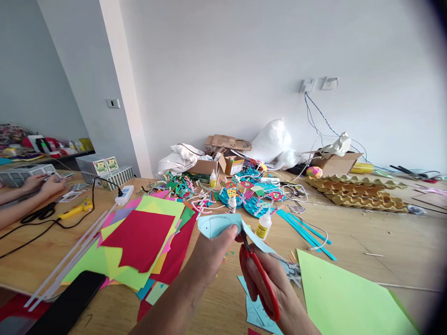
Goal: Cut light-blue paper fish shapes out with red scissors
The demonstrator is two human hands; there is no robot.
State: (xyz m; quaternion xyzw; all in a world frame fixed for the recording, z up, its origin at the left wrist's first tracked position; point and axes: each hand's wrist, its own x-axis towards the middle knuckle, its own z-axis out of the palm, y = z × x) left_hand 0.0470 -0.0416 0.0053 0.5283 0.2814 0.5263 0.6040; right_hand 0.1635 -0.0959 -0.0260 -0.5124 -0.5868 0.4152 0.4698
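Observation:
My left hand [223, 242] pinches a light blue paper [215, 225] with a fish outline and a small eye drawn on it. Red-handled scissors [260, 279] are in my right hand [270, 274], their blades at the paper's edge beside my left thumb. A strip of the same blue paper [256, 238] hangs off to the right of the blades, above my right hand. More light blue pieces [258, 309] lie on the table below the scissors.
Stacked coloured paper [143, 237] and a black phone [70, 302] lie left, a green sheet [349, 293] right. Glue bottles [263, 226], craft scraps and egg trays [356, 193] sit further back. Another person's hands [52, 184] are far left, near a yellow glue gun [78, 208].

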